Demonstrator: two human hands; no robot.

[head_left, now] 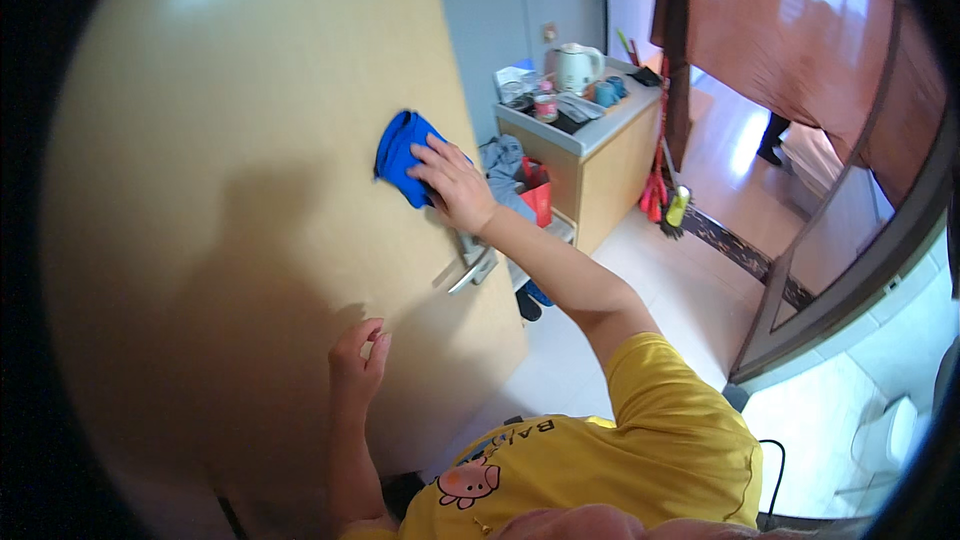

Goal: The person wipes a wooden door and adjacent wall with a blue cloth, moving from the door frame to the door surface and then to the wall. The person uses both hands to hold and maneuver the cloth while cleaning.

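Note:
My right hand (454, 184) presses a folded blue cloth (401, 154) flat against a pale wooden door (300, 75), near the door's outer edge. The fingers are spread over the cloth, which covers a patch of the door above the handle. Just below that wrist is the metal lever handle (470, 270). My left hand (358, 356) is raised low in front of the door, its thumb and fingers loosely curled with a gap between them. Nothing shows in it. Whether it touches the door, I cannot tell.
Beyond the door's edge a cabinet (619, 172) carries an electric kettle (577, 67), blue cups (606, 92) and a jar (545, 106). A red bag (536, 195) and grey fabric (504, 157) sit beside it. A mop or brush (675, 210) leans by a doorway with a brown curtain (780, 37).

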